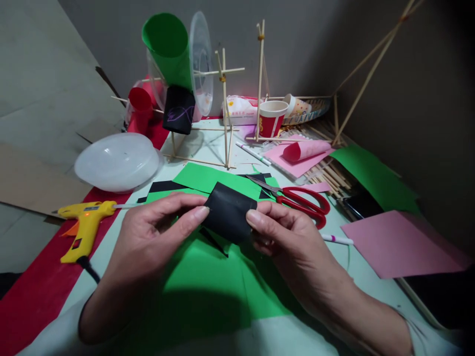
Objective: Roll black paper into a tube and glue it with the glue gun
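Head view looks down on both hands meeting over a green sheet point(208, 291) at the table's near edge. Between them is a black roll point(230, 211) of paper, curled into a short tube and lifted clear of the sheet. Left hand point(152, 237) pinches the roll's left end, thumb tip against its edge and fingers curled behind. Right hand point(285, 237) grips the right end, thumb on top and fingers tucked beneath, so the roll spans the gap between the two thumbs. Just beyond the roll, red scissors point(302, 201) lie closed on more green and black scraps, blades pointing left. A yellow glue gun point(86, 225) rests to the left, on a red strip point(33, 291), well apart from the left hand. Behind it sits an upturned clear bowl point(117, 160). To the right lie a pink sheet point(401, 242) and a pen point(337, 240), the pen near the right wrist. Farther back stands a stick frame point(224, 99) carrying a green cone point(168, 47) and a black cup point(179, 110), with a paper cup point(272, 117) beside it.
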`<control>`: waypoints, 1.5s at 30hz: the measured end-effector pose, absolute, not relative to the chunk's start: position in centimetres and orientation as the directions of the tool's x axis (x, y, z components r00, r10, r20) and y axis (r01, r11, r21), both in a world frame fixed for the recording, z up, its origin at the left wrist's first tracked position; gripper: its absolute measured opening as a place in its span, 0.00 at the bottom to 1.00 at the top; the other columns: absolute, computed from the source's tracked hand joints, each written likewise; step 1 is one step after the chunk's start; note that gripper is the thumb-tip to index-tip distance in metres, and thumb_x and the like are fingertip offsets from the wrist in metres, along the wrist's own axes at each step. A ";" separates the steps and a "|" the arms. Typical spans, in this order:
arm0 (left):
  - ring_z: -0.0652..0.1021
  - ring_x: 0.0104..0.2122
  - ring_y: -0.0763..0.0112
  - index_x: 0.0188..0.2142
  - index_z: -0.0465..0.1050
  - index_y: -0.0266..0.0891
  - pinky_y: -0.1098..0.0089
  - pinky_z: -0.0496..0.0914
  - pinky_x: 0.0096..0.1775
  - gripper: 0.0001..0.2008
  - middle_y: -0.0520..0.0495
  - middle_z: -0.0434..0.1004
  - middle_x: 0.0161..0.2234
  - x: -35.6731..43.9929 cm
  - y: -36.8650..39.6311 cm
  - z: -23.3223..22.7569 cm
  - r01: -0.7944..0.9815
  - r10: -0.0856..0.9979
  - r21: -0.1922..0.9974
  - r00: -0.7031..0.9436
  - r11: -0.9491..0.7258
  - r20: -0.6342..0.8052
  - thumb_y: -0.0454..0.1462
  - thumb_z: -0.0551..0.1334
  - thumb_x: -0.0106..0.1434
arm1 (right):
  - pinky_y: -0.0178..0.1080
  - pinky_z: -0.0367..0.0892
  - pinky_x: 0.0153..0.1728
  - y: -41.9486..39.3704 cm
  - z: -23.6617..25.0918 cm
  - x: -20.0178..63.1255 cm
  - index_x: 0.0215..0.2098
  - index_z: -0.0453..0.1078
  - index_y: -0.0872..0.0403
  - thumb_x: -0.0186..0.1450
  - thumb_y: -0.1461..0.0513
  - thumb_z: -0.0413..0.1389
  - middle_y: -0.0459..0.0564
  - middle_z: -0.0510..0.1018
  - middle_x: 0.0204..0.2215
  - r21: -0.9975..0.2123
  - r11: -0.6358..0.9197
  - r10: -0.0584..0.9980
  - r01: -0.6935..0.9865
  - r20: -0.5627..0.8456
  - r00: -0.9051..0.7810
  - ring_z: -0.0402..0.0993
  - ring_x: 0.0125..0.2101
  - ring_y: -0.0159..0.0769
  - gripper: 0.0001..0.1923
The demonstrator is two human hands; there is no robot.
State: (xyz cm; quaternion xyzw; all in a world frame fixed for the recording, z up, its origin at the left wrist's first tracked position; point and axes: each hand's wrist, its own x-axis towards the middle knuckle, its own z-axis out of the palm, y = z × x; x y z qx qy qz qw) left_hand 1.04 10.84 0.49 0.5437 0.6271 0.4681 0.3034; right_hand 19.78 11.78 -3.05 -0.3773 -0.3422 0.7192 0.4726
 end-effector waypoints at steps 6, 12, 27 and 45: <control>0.82 0.37 0.65 0.33 0.84 0.46 0.71 0.77 0.39 0.08 0.53 0.85 0.34 0.8 10.7 0.7 0.321 0.976 0.944 -0.216 0.073 -0.003 0.44 0.73 0.54 | 0.31 0.50 0.22 11.8 -2.8 19.7 0.27 0.71 0.54 0.59 0.55 0.70 0.39 0.63 0.19 -0.942 -0.179 0.971 -0.284 -0.124 -0.203 0.54 0.21 0.24 0.15; 0.81 0.35 0.65 0.40 0.85 0.46 0.71 0.76 0.35 0.13 0.51 0.85 0.35 -0.1 11.0 0.8 0.223 0.993 0.968 -0.069 0.113 -0.100 0.46 0.74 0.56 | 0.31 0.50 0.19 11.9 -1.6 19.6 0.25 0.71 0.54 0.58 0.56 0.67 0.41 0.65 0.18 -0.986 -0.084 0.987 -0.147 -0.063 -0.148 0.56 0.20 0.26 0.13; 0.65 0.25 0.75 0.22 0.73 0.40 0.74 0.59 0.23 0.15 0.53 0.66 0.25 0.1 10.8 1.8 0.330 0.995 0.942 -0.095 0.052 -0.022 0.46 0.68 0.59 | 0.34 0.56 0.20 11.2 -2.4 19.4 0.26 0.71 0.51 0.62 0.60 0.64 0.41 0.66 0.17 -0.949 0.305 0.951 0.081 0.299 -0.082 0.59 0.18 0.28 0.09; 0.64 0.22 0.74 0.32 0.76 0.41 0.74 0.58 0.22 0.10 0.53 0.65 0.22 0.1 11.5 0.2 0.531 0.997 0.847 -0.047 -0.030 0.064 0.45 0.65 0.59 | 0.32 0.57 0.20 11.5 -2.6 19.4 0.26 0.70 0.52 0.64 0.65 0.63 0.41 0.70 0.18 -0.812 0.501 0.865 0.300 0.482 -0.139 0.62 0.18 0.26 0.09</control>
